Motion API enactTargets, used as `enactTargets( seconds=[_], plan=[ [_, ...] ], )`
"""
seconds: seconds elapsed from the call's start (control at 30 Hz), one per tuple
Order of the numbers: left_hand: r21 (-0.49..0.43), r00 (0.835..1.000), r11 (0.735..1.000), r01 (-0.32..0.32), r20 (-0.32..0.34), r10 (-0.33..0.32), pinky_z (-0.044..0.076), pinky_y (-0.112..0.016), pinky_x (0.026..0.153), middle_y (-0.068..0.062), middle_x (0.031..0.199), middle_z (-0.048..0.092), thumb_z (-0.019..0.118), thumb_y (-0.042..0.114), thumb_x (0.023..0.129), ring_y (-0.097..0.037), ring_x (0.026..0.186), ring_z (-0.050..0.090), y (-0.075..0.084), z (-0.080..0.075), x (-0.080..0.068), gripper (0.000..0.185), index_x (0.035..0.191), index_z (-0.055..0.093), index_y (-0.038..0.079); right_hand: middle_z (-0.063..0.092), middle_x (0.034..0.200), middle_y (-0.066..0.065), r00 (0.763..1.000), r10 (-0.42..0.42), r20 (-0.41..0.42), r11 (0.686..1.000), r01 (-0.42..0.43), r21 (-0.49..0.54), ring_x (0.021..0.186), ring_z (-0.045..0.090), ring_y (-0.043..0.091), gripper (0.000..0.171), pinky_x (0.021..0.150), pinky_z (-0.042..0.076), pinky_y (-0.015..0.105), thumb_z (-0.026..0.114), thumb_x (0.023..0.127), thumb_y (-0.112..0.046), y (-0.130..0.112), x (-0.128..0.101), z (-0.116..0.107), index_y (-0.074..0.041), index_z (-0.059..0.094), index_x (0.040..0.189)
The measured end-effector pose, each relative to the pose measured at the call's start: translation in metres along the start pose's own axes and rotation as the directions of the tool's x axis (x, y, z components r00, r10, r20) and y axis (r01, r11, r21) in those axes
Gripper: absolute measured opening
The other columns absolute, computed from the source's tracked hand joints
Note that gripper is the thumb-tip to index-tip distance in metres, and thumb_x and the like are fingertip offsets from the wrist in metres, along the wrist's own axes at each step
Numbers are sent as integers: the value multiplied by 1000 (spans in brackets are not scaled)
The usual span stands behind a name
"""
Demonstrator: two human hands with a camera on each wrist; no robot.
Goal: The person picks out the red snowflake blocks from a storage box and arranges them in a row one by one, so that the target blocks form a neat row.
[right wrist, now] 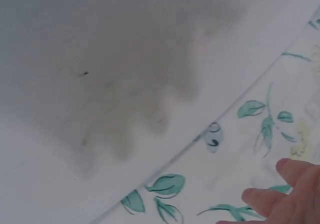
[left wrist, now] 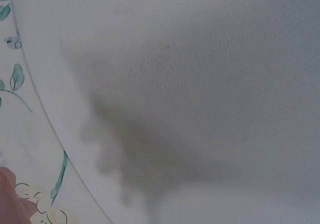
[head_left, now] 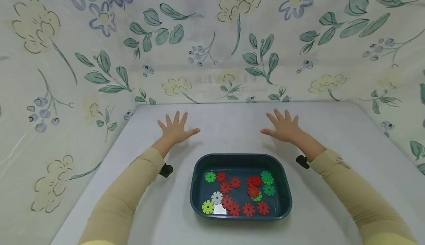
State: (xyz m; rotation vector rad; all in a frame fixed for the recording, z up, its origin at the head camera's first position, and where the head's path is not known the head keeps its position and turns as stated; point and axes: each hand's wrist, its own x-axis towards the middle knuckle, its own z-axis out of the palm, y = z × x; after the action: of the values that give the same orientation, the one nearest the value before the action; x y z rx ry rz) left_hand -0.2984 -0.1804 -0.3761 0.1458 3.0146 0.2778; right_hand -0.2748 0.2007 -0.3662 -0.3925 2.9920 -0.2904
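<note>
My left hand (head_left: 175, 130) is held out over the white table, fingers straight and spread, holding nothing. The right hand (head_left: 284, 128) mirrors it on the other side, also spread and holding nothing. Each casts a soft shadow on the tabletop in its wrist view. Between the forearms and nearer to me stands a dark blue tray (head_left: 240, 158). In it lie several notched plastic discs: red discs (head_left: 248, 209) mostly, some green discs (head_left: 269, 190), a yellow-green disc (head_left: 208, 207) and a white disc (head_left: 217, 197). Some red and green ones overlap at the tray's right side.
The white table (head_left: 229, 127) reaches back to a floral-patterned curtain (head_left: 199, 53) that also stands along both sides. A small black device (head_left: 166, 170) sits at the left wrist, another black device (head_left: 302, 161) at the right.
</note>
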Motion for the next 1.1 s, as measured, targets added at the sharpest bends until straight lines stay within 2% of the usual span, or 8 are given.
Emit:
enactTargets(
  seconds=[0.23, 0.37, 0.47, 0.7, 0.87, 0.97, 1.03, 1.1],
  plan=[
    [55, 998, 997, -57, -38, 59, -14, -70, 94, -15, 153, -2, 38, 74, 79, -49, 133, -11, 5, -3, -8, 94, 148, 4, 20, 10, 148, 27, 996, -88, -11, 996, 88, 24, 131, 2, 55, 80, 95, 1, 73, 42, 89, -58, -7, -25, -8, -6, 21, 145],
    [75, 991, 990, -118, -56, 122, -13, -70, 95, -13, 154, -2, 40, 71, 81, -49, 134, -9, 9, -15, -24, 91, 148, 6, 21, 16, 148, 26, 986, -165, -40, 986, 166, 23, 131, 7, 54, 77, 96, 4, 73, 45, 88, -56, -13, -43, -10, -7, 25, 144],
    [79, 979, 980, -181, -79, 187, -12, -70, 96, -12, 154, 0, 43, 69, 81, -49, 134, -7, 13, -22, -40, 90, 148, 8, 21, 19, 147, 25, 975, -215, -57, 976, 217, 28, 131, 10, 54, 75, 96, 6, 72, 49, 88, -52, -18, -60, -9, -7, 28, 143],
    [75, 924, 933, -352, -131, 359, -8, -71, 96, -11, 153, 10, 48, 65, 82, -49, 135, 0, 29, -33, -79, 86, 147, 17, 19, 22, 147, 22, 935, -349, -63, 925, 355, 134, 131, 13, 53, 73, 97, 11, 71, 55, 86, -48, -24, -102, 0, -8, 30, 142],
    [61, 887, 898, -435, -145, 439, -7, -71, 97, -12, 153, 10, 24, 82, 73, -48, 135, -5, 42, -34, -99, 98, 147, 20, 18, 16, 151, 14, 907, -421, -25, 872, 412, 265, 133, 6, 49, 74, 97, 6, 70, 61, 84, -39, -22, -131, 8, -20, 24, 146],
    [42, 868, 878, -477, -131, 478, -7, -69, 98, -10, 154, 8, 12, 86, 67, -45, 136, -7, 53, -36, -107, 105, 147, 19, 19, 10, 153, 6, 894, -448, -6, 842, 424, 334, 138, -2, 40, 78, 100, 0, 68, 63, 82, -37, -17, -145, 13, -22, 21, 146],
    [29, 855, 862, -506, -117, 506, -6, -68, 99, -8, 154, 8, 11, 85, 66, -44, 137, -6, 59, -36, -111, 104, 147, 18, 20, 7, 154, 3, 875, -484, -11, 818, 456, 351, 140, -8, 29, 79, 107, -9, 54, 63, 82, -39, -13, -151, 16, -19, 21, 147],
    [16, 837, 842, -539, -100, 537, -3, -68, 101, -7, 154, 8, 14, 84, 68, -44, 137, -4, 65, -36, -115, 102, 147, 17, 20, 5, 154, 2, 851, -524, -22, 797, 499, 341, 139, -13, 15, 81, 109, -15, 34, 62, 82, -42, -9, -154, 20, -16, 20, 147]
  ],
)
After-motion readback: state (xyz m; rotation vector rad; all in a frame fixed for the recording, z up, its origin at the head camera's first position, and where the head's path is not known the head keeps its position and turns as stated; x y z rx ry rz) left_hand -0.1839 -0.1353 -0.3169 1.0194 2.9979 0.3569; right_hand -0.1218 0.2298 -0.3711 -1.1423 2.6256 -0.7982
